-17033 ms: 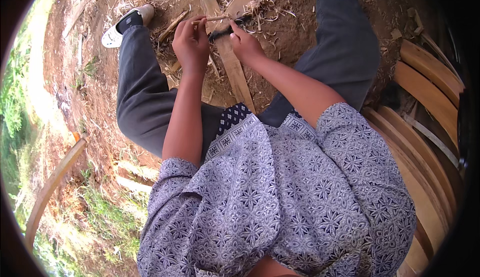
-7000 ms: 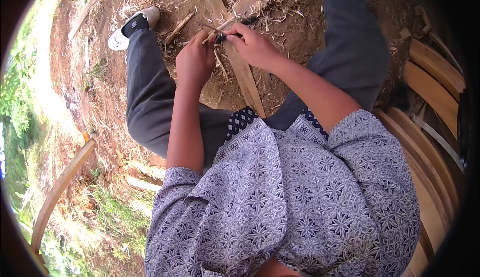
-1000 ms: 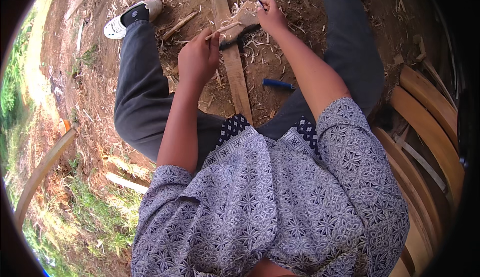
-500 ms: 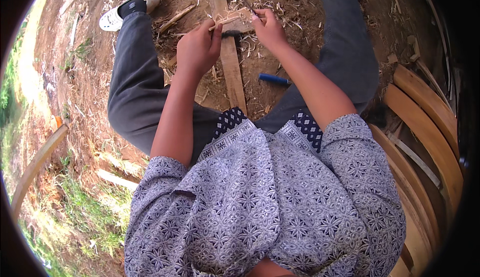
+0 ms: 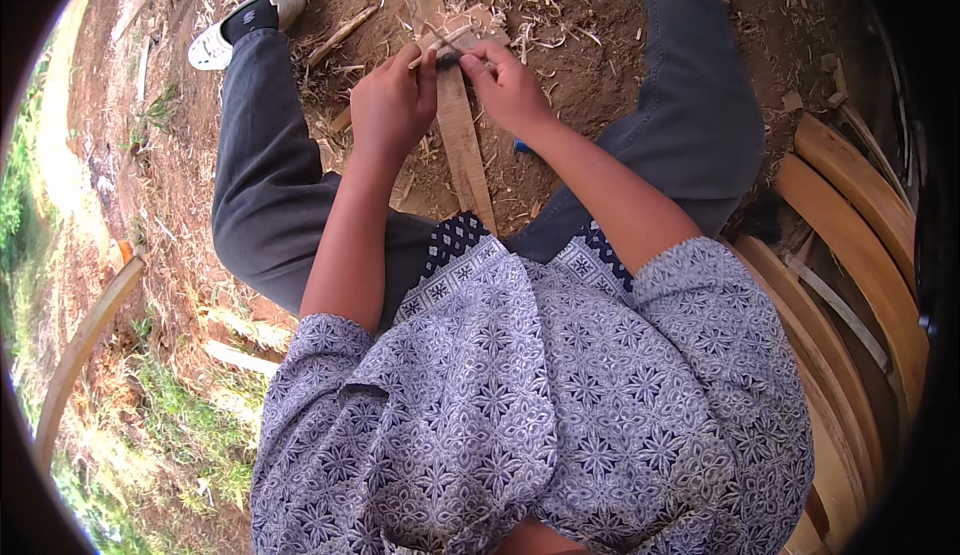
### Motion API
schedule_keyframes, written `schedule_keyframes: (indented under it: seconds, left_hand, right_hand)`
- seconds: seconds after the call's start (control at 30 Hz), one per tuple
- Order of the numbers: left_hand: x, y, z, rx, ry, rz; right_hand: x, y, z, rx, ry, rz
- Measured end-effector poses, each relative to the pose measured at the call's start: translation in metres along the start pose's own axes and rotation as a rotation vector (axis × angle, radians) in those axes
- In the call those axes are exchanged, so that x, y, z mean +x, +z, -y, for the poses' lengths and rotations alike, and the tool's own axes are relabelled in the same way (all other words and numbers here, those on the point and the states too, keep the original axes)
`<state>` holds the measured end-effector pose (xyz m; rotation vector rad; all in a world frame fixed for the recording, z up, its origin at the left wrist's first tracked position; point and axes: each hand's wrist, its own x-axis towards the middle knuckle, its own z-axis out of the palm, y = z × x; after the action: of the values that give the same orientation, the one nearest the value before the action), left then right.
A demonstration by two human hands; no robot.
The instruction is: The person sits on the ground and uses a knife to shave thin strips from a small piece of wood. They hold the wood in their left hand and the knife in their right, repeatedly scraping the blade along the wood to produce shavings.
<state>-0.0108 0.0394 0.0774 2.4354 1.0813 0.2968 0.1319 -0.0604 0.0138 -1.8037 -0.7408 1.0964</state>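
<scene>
My left hand [image 5: 393, 107] is closed around a thin wooden stick [image 5: 455, 35], which points up and to the right. In my right hand [image 5: 508, 87] a slim dark knife [image 5: 447, 43] is pinched, its blade lying across the stick. Both hands are close together above a long wooden plank [image 5: 460, 145] on the ground between my legs. A pale flat piece of wood [image 5: 488, 23] rests on the plank just beyond the fingers. Beneath the blade a dark object or mark [image 5: 448, 60] shows on the plank; I cannot make out which.
Curly wood shavings [image 5: 560, 30] litter the brown soil. Partly hidden by my right forearm is a blue handle [image 5: 522, 147]. Several curved wooden pieces [image 5: 850, 225] are stacked at the right, another curved piece [image 5: 85, 345] stands at the left, and a loose stick [image 5: 343, 35] lies near my left shoe.
My right hand has come left and nearer to me, bringing the knife from beyond the stick to across it. My left hand has stayed nearly in place. More of the blue handle is covered.
</scene>
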Motion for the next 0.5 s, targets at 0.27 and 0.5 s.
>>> schedule_keyframes:
  seconds: [0.27, 0.5]
  left_hand:
    - [-0.001, -0.004, -0.007, -0.037, -0.021, 0.003]
    - [-0.001, -0.002, 0.000, -0.058, -0.032, -0.024]
  right_hand:
    - [-0.009, -0.016, 0.001, -0.041, 0.102, 0.049]
    - [-0.010, -0.007, 0.000, -0.149, 0.086, 0.002]
